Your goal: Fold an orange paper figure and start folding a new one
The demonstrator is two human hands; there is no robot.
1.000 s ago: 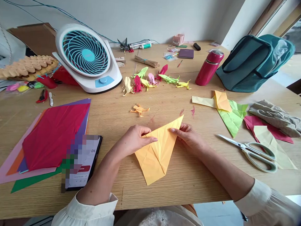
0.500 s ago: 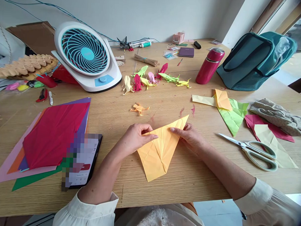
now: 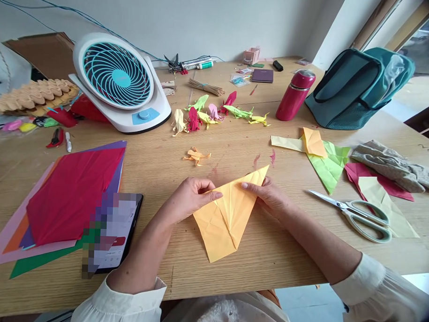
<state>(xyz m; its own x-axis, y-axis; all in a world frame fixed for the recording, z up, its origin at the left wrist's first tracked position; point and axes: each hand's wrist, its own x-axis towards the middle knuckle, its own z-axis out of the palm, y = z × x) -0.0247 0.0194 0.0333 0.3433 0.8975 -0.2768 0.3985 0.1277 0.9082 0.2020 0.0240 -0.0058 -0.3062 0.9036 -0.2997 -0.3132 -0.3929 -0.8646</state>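
A folded sheet of yellow-orange paper (image 3: 230, 218), marked with fan-like creases, is held just above the table between both hands. My left hand (image 3: 192, 198) pinches its upper left edge, thumb in front and fingers behind. On the upper right side, my right hand (image 3: 269, 193) grips the paper with the thumb pressed on its face; the other fingers are partly hidden behind it. Beyond the paper lies a small orange origami figure (image 3: 196, 155). Further back sits a group of folded paper figures (image 3: 211, 114) in green, pink, red, yellow and cream.
Scissors (image 3: 353, 213) and paper pieces (image 3: 328, 167) lie to the right. A stack of coloured sheets (image 3: 72, 193) and a phone (image 3: 118, 233) are at the left. Behind stand a fan (image 3: 122, 82), a red flask (image 3: 294, 98) and a teal bag (image 3: 357, 91).
The view has shifted slightly, so most things sit a little further left. Both hands keep the same hold on the paper, which looks nearly unchanged.
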